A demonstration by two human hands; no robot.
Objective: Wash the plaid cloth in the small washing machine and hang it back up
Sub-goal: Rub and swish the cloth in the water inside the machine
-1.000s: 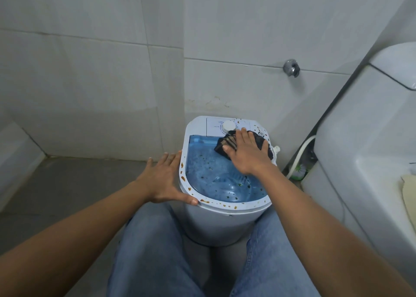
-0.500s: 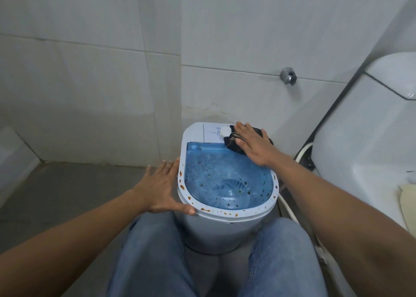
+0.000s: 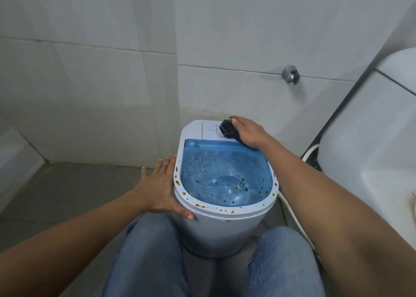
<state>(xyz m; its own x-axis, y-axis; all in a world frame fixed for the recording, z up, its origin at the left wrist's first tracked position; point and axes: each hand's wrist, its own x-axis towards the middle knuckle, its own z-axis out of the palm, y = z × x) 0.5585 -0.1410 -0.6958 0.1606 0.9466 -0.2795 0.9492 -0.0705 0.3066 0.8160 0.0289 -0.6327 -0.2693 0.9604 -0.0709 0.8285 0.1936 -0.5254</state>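
While my left hand (image 3: 161,187) lies flat and open against the small white plastic washing machine (image 3: 221,227), my right hand (image 3: 247,132) presses the dark bunched plaid cloth (image 3: 227,129) onto the rear control panel. Judged step: loading. Next: raise the closed translucent blue lid (image 3: 225,173).

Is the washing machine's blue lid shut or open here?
Shut. The blue lid lies flat inside the spotted rim of the washing machine.
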